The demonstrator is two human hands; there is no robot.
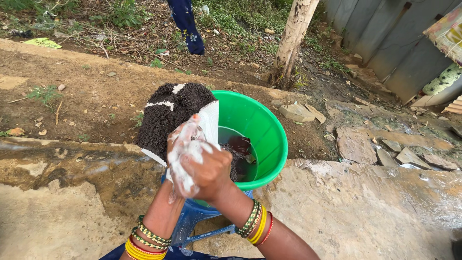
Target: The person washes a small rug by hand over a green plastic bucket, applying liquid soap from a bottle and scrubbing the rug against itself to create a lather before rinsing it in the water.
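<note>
Around the green bucket (pixel 262 132) spreads wet, stained stone ground (pixel 365 212), pale and muddy, with a strip of bare earth (pixel 86 91) beyond the bucket and a weedy, twig-strewn patch farther back. Right of the bucket, well apart, stands a grey metal sheet wall (pixel 385 38), and broken flat stones (pixel 404 156) lie between it and the bucket. Behind the bucket, near its far rim, rises a pale tree trunk (pixel 296 33), and left of that trunk hangs a dark blue flowered cloth (pixel 185 24). Under the bucket, a blue plastic stool (pixel 192 221) shows at its near side. Dark water sits in the bucket's bottom, with a soaked dark cloth (pixel 240 144) lying in it. Draped over the bucket's left rim is a black shaggy mat (pixel 166 118) with thin white stripes and a white edge, its bulk hanging outside the bucket. Just in front of the bucket's near-left rim, both hands press together on the mat's white edge: the left hand (pixel 185 156), coated in white soap foam, grips the fabric, and the right hand (pixel 209 173) clenches over the left one, wrapped around the same bunch. Yellow, green and red bangles (pixel 257 224) ring both wrists, nearer than the bucket.
</note>
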